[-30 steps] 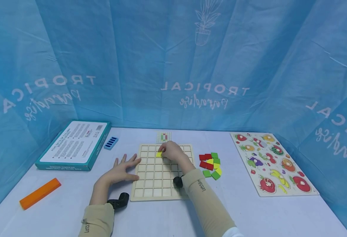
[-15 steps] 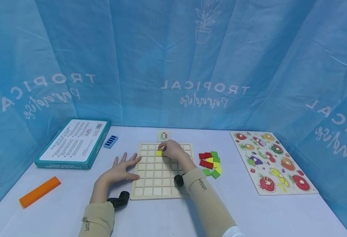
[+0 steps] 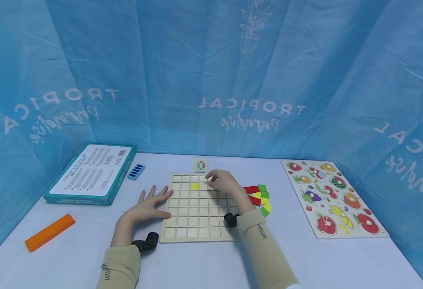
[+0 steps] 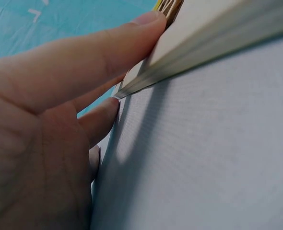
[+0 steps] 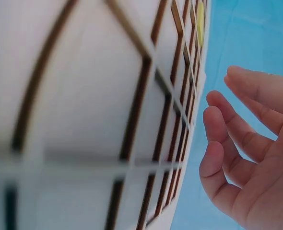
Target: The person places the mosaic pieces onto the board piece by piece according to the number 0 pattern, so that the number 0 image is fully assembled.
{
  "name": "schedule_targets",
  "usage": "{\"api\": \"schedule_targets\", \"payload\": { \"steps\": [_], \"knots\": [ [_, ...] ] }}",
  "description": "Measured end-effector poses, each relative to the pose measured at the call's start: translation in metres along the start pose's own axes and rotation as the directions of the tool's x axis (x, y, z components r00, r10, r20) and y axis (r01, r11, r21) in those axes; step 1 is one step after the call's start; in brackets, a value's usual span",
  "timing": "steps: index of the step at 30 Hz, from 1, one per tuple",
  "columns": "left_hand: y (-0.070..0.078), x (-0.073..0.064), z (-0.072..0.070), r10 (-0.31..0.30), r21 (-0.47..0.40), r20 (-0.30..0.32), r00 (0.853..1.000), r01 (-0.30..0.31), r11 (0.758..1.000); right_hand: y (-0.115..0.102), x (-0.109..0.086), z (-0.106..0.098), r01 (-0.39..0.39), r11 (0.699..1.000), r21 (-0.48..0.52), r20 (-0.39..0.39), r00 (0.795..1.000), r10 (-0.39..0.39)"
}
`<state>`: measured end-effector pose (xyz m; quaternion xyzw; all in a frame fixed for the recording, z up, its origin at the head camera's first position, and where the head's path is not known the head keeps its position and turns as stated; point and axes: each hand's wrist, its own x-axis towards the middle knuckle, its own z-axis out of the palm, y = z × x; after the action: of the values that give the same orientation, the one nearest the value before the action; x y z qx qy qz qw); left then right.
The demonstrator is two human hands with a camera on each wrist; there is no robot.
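The left hand (image 3: 148, 206), fingers spread, touched the board (image 3: 193, 222) at lower centre frame. The right hand (image 3: 227, 185) hung above it, fingers loosely curved and parted. The yellow tile (image 3: 195, 186) lay near frame centre.

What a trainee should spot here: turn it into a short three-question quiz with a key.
1. Multiple choice. What colour is the tile showing on the grid board?
A) red
B) yellow
C) green

2. True or false: the right hand holds nothing.

3. Short answer. Which hand touches the left edge of the grid board?

Key:
1. B
2. True; the right wrist view shows no tile in its fingers.
3. The left hand.
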<state>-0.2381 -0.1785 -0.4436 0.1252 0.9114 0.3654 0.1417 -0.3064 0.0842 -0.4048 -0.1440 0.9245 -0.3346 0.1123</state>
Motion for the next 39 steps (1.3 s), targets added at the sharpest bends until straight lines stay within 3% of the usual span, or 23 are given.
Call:
{"api": "schedule_targets", "payload": {
  "steps": [10,26,39],
  "knots": [
    [0.000,0.000,0.000,0.001,0.002,-0.003,1.000,-0.001,1.000,0.017,-0.013,-0.015,-0.051,0.996,0.078,-0.073,0.996,0.056],
    [0.003,0.000,0.001,-0.011,-0.002,-0.015,1.000,0.011,1.000,0.053,-0.027,-0.027,-0.058,0.997,0.046,-0.175,0.982,0.065],
    [0.003,0.000,0.001,0.008,-0.017,-0.031,0.999,-0.008,1.000,0.071,-0.039,-0.044,-0.189,0.979,0.079,-0.165,0.966,0.200]
  ]
}}
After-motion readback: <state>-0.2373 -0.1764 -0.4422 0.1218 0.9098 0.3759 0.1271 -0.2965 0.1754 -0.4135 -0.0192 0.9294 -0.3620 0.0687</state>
